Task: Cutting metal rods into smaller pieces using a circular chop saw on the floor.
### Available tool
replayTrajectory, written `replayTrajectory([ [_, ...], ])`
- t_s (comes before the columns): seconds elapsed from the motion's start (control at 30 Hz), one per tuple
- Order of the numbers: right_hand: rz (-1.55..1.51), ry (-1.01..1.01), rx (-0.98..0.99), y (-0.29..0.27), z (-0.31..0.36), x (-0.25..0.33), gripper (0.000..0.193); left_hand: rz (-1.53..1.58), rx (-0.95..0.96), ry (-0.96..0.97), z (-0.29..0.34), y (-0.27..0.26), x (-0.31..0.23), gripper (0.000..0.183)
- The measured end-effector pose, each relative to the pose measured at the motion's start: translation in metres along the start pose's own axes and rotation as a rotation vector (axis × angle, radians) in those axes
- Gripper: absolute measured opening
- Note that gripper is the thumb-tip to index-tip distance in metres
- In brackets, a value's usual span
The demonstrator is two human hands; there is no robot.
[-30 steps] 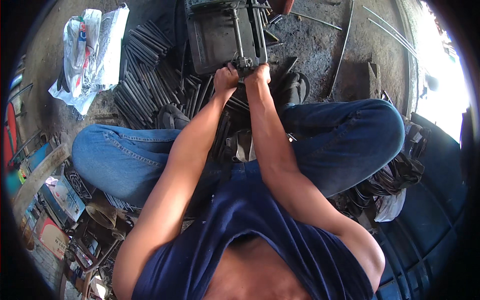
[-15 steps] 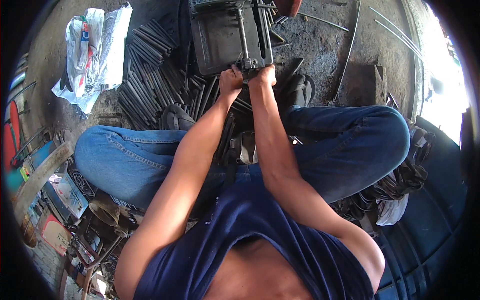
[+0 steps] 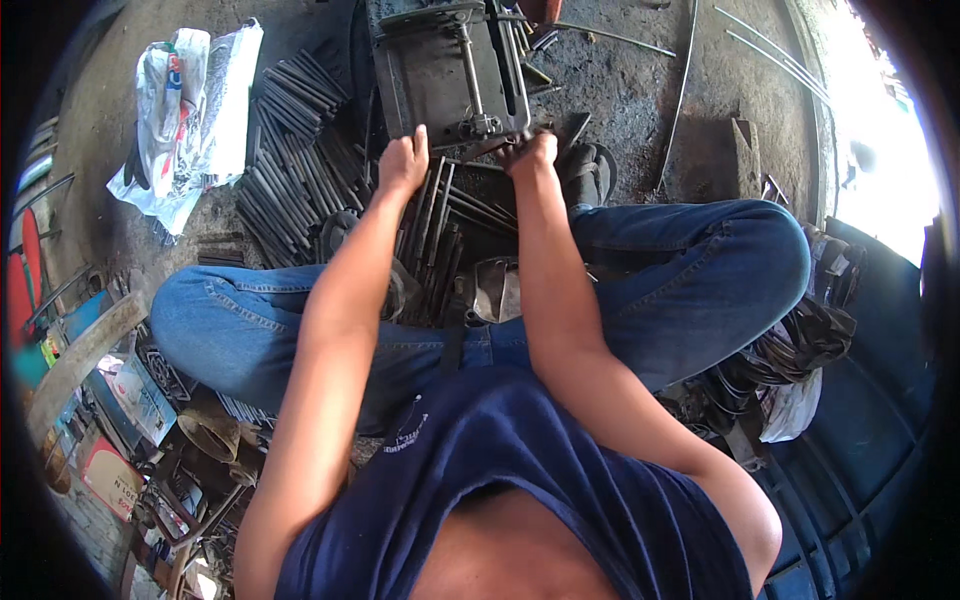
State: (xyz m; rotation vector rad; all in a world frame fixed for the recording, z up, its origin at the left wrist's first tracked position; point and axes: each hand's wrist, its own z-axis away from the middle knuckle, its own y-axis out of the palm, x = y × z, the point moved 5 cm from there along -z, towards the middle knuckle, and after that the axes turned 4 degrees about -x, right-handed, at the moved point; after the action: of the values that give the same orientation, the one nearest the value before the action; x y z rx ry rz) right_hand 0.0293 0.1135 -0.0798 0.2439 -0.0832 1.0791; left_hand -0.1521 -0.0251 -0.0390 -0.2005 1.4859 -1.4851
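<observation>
Grey metal machine, at twelve o'clock: presumably heavy, rigid, perhaps oily; firmest hold likely its near rim. Left hand at the machine's seven o'clock, right hand at its five, set apart; finger closure cannot be told. Dark rods, at its eight: likely stiff.

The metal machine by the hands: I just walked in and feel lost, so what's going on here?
Someone is at work with both hands at the near end of the metal machine. The right hand is at its near right corner, beside a dark bar-like piece; whether it grips that is unclear. The left hand is by the near left edge, thumb pointing forward. Dark rods lie heaped to the machine's left.
</observation>
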Motion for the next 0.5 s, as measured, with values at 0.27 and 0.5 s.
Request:
replayTrajectory([
  [0.27,0.120,0.497,0.327,-0.013,-0.001,-0.064,0.023,-0.391,0.159,0.333,-0.074,-0.179,-0.053,0.065],
  [0.5,-0.222,0.045,0.244,-0.006,-0.001,-0.039,0.022,-0.561,0.148,0.472,-0.068,-0.271,-0.089,0.055],
])
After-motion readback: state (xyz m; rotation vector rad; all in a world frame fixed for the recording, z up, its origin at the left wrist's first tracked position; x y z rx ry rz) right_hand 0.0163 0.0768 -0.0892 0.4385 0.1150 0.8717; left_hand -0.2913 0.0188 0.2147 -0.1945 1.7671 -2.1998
